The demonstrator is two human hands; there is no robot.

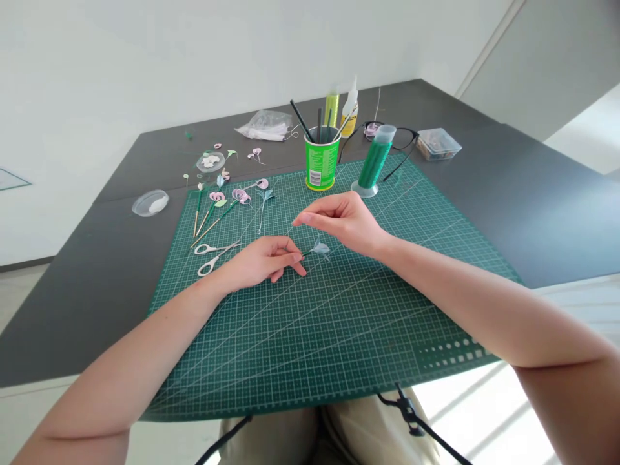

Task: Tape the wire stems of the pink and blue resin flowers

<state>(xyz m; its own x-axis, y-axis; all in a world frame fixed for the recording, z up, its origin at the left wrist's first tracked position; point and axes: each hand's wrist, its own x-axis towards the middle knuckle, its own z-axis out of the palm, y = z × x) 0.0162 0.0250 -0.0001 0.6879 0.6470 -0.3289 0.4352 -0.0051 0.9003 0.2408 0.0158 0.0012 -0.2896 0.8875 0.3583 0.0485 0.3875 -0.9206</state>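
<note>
My left hand (268,261) is closed in a pinch on the green stem of a small pale blue flower (320,248), whose petals point right above the cutting mat. Just above and to the right, my right hand (346,223) has its thumb and forefinger pressed together. A very thin strand seems to run down from those fingertips toward the left hand; whether it is thread or wire I cannot tell. White-handled scissors (207,258) lie beside my left wrist. Behind my hands stands a spool of green thread (375,158).
Several small flowers on stems (217,201) lie at the mat's (310,349) far left. Beyond stand a green cup (321,165) of tools, a glue bottle (349,113) and eyeglasses (415,135). A clear box (438,143) sits at right, a shallow dish (150,203) at left.
</note>
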